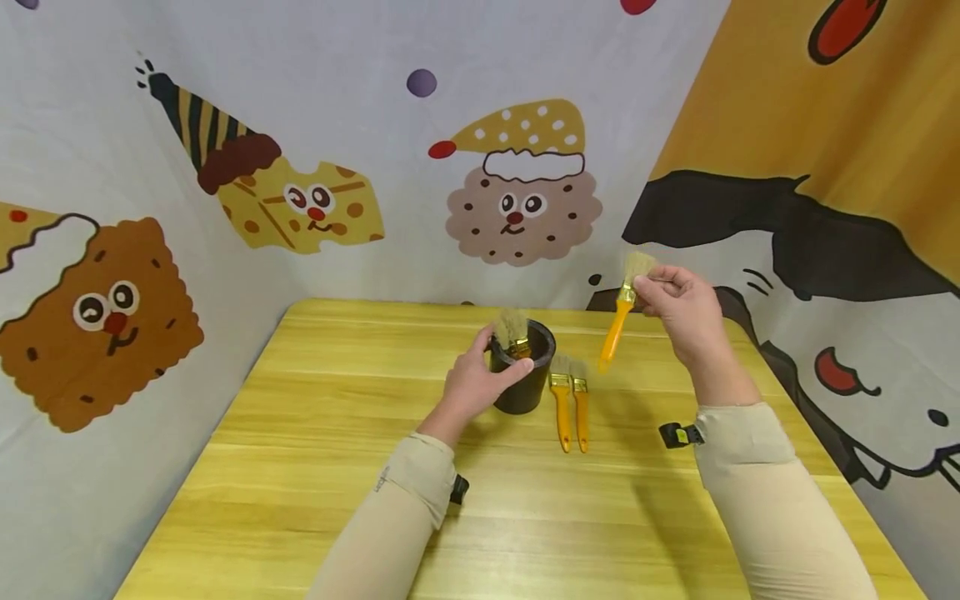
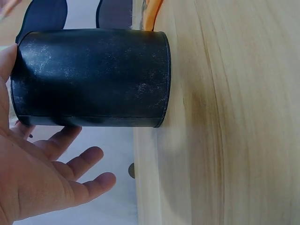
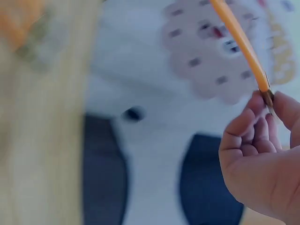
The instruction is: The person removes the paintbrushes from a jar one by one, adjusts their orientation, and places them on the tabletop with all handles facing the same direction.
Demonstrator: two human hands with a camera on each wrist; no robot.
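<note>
- Head view: a flat orange-plastic-looking brush with gold ferrule and pale bristles (image 1: 621,315) is held up by the right hand (image 1: 688,312), right of the cup, bristles up, handle tip down.
- A black, cylindrical, leather-look cup (image 1: 528,393), upright on the yellow wood-grain table (image 1: 315,433), is gripped at its rim by the left hand (image 1: 474,382). Hands well apart.
- Inside the cup a similar brush (image 1: 511,327) is seen leaning left, bristles above the rim. Cup could be pulled off balance by that lean if released.
- A wider brush (image 1: 563,412) and a narrower brush (image 1: 581,414) are laid side by side just right of the cup. Could be knocked if the held handle is swung low.
- Left wrist view: cup wall is only partly wrapped, some fingers spread clear of it. Could be tipped if the rim is bumped.
- Right wrist view: ferrule is pinched between thumb and fingertips, handle unsupported. Brush could be swivelled or dropped if the handle is snagged. Left edge too blurred to read.
</note>
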